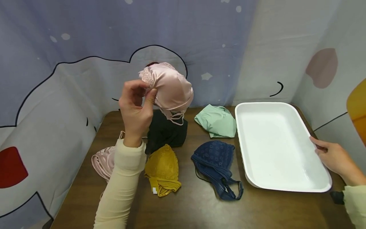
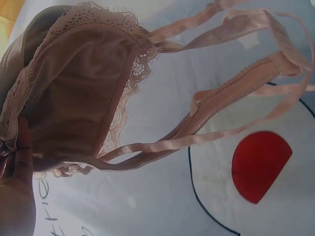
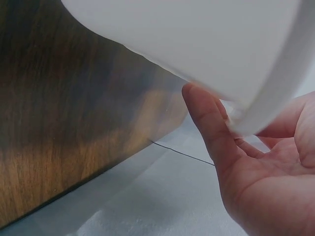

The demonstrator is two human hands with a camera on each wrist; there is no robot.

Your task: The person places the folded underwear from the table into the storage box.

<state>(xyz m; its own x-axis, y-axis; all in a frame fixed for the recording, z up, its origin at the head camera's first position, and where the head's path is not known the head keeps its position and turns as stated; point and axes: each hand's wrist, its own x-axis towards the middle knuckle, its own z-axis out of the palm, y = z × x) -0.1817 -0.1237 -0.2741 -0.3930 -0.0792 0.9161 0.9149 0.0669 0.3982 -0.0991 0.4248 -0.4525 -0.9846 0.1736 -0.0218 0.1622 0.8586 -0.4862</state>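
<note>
Raised above the table, my left hand [image 1: 137, 109] pinches a pink satin bra [image 1: 172, 87] by its lace edge between thumb and fingers. Its straps hang down in the head view; the left wrist view shows the lace-trimmed inner cup [image 2: 83, 93] and looping straps [image 2: 206, 108]. At the right, my right hand [image 1: 333, 157] holds the side rim of a white plastic tray [image 1: 311, 133], which has nothing in it. In the right wrist view the fingers [image 3: 209, 123] reach under the tray's edge, with the thumb partly hidden behind the rim.
On the brown wooden table [image 1: 183, 210] lie a yellow bra [image 1: 163, 170], a navy lace bra [image 1: 214, 156], a mint-green folded garment [image 1: 217, 121], a black garment [image 1: 168, 132] and a pink satin garment [image 1: 104, 162] partly behind my left sleeve. A printed curtain [image 1: 211, 38] hangs behind.
</note>
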